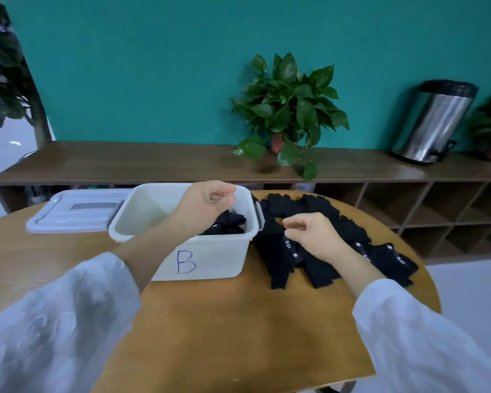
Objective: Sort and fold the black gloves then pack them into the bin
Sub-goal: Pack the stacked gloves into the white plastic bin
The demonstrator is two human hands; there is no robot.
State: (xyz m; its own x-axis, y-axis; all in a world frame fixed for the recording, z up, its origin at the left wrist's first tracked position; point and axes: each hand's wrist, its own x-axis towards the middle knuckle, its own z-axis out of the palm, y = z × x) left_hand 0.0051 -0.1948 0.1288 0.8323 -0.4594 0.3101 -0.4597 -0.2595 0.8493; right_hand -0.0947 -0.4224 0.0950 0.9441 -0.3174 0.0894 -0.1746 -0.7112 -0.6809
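The person wears a white, loose garment with long sleeves. The left sleeve (60, 321) is wide and has soft folds and wrinkles, with a faint pattern in the cloth. It ends below the elbow, so the forearm is bare. The right sleeve (425, 344) is of the same white cloth. The left hand (207, 205) and right hand (312, 234) are bare.

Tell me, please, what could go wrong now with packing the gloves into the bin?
1. The gloves on the table lie overlapped in a dark heap, so pairs may get mismatched.
2. Some lie near the table's right edge and could slide off if dragged.
3. The folded glove in the bin looks loosely bunched; dropping more from the left hand may unfold it.
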